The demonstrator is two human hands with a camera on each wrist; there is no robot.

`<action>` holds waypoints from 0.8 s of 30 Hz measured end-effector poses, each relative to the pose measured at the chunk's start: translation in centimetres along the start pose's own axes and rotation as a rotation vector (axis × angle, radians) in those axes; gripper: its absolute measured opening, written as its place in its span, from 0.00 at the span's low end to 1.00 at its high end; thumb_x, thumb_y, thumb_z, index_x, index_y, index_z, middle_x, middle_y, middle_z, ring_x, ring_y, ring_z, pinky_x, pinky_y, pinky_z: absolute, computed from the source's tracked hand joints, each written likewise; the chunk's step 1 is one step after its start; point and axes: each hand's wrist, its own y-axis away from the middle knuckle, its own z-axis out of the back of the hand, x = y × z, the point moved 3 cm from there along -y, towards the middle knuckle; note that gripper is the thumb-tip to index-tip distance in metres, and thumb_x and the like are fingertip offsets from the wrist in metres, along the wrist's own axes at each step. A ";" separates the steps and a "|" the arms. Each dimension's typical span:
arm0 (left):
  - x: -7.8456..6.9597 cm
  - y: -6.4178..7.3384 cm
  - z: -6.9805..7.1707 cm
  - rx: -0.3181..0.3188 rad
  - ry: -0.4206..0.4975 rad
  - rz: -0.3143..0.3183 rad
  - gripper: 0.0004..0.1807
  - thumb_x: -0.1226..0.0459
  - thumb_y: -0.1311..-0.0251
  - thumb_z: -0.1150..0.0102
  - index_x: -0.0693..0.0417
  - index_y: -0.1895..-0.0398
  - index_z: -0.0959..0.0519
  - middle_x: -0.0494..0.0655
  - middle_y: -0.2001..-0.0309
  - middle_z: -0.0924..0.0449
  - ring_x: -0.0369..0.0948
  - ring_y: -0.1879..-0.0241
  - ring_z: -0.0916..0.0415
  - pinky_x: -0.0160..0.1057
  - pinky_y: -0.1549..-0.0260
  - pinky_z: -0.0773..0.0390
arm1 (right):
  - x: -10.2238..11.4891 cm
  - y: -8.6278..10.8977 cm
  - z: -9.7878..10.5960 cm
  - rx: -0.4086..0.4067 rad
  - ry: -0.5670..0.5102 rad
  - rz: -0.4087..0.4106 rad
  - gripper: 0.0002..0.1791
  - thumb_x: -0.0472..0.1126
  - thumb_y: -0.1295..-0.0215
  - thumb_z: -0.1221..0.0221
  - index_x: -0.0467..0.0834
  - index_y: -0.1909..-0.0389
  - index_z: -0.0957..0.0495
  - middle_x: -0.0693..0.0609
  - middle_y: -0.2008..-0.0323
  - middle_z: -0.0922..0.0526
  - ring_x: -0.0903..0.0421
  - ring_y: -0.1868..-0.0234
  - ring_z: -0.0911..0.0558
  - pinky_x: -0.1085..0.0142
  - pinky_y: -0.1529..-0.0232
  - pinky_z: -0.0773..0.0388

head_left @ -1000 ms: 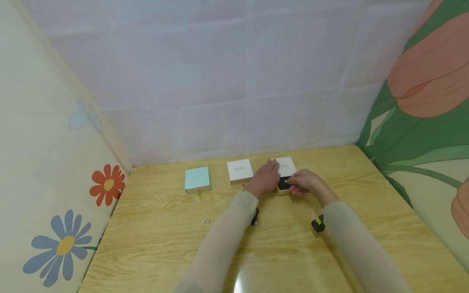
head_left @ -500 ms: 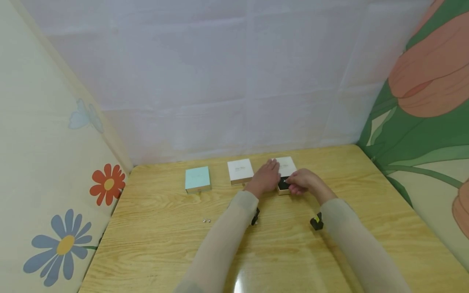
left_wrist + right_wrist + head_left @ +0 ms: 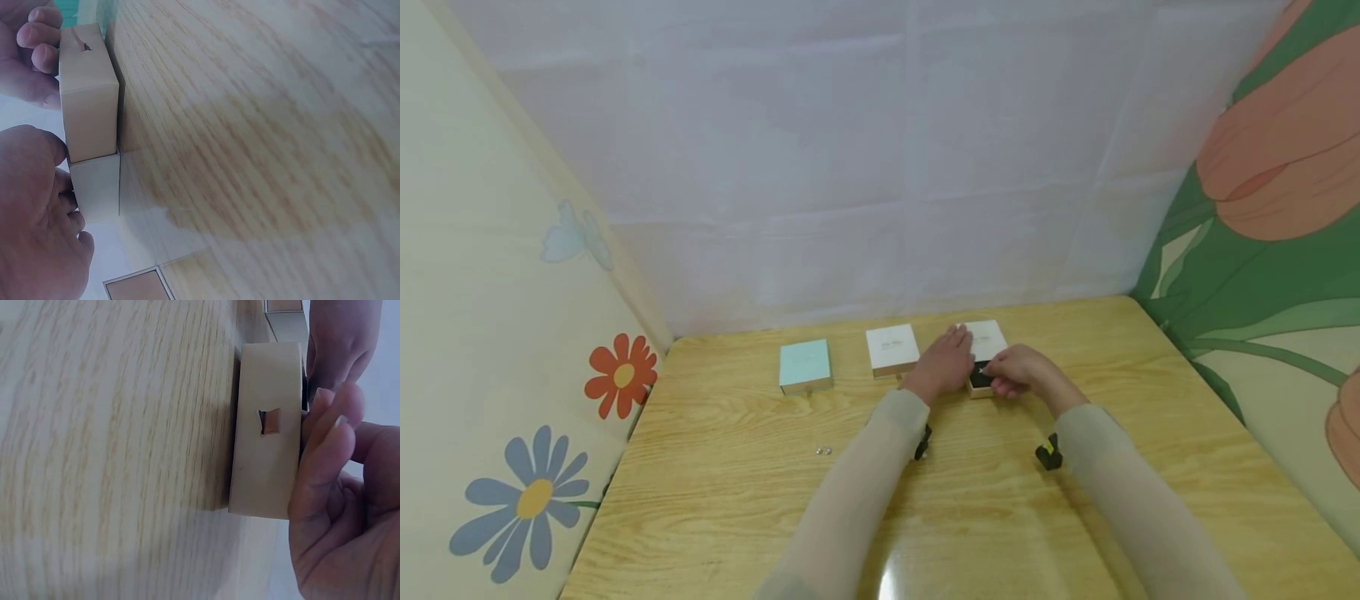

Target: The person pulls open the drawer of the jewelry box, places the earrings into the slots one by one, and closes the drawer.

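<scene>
At the right of the row a white drawer box (image 3: 989, 337) lies with its drawer (image 3: 262, 469) pulled out toward me. My left hand (image 3: 942, 360) rests on its top, fingers extended. Over the drawer's black lining (image 3: 977, 379) is my right hand (image 3: 1024, 371), fingers curled, thumb and forefinger pinching a small silvery piece of jewelry (image 3: 981, 371). The drawer's far interior is hidden by my hands. In the left wrist view, the sleeve of the box (image 3: 99, 184) stands beside my left fingers.
Left of my hands stand another white box (image 3: 892, 347) and a mint-green box (image 3: 805, 365). Two small silvery pieces (image 3: 823, 451) lie on the wooden table (image 3: 715, 500). A white cloth (image 3: 790, 167) hangs behind.
Both hands stay almost in place. My right fingers make only slight movements over the black lining; the boxes and silvery pieces on the table have not moved.
</scene>
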 end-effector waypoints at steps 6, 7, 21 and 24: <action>0.1 -0.1 -0.2 0.002 0.013 0.011 0.30 0.55 0.17 0.71 0.58 0.19 0.51 0.51 0.18 0.56 0.44 0.19 0.60 0.40 0.21 0.53 | 0.0 -0.2 0.0 0.007 0.024 -0.004 0.10 0.35 0.28 0.45 0.30 0.57 0.23 0.55 0.82 0.20 0.65 0.83 0.22 0.74 0.80 0.22; 0.1 -0.1 -0.3 0.002 0.012 0.012 0.30 0.55 0.17 0.71 0.57 0.19 0.51 0.51 0.18 0.56 0.44 0.19 0.60 0.40 0.21 0.53 | 0.0 -0.3 0.0 0.007 0.025 -0.006 0.10 0.35 0.28 0.45 0.30 0.58 0.23 0.55 0.83 0.20 0.65 0.83 0.22 0.74 0.80 0.22; 0.0 0.1 0.0 0.012 0.001 0.009 0.30 0.55 0.17 0.71 0.57 0.19 0.50 0.51 0.18 0.55 0.44 0.19 0.59 0.39 0.21 0.54 | 0.1 -0.2 -0.3 -0.014 0.057 0.000 0.09 0.35 0.28 0.46 0.31 0.61 0.23 0.55 0.84 0.21 0.66 0.84 0.24 0.75 0.81 0.25; 0.0 0.2 0.2 0.009 -0.001 0.005 0.30 0.55 0.17 0.71 0.58 0.19 0.50 0.51 0.18 0.55 0.45 0.19 0.59 0.38 0.21 0.54 | 0.2 -0.2 -0.4 -0.016 0.066 -0.009 0.08 0.34 0.28 0.46 0.34 0.66 0.23 0.56 0.85 0.22 0.66 0.85 0.25 0.76 0.82 0.25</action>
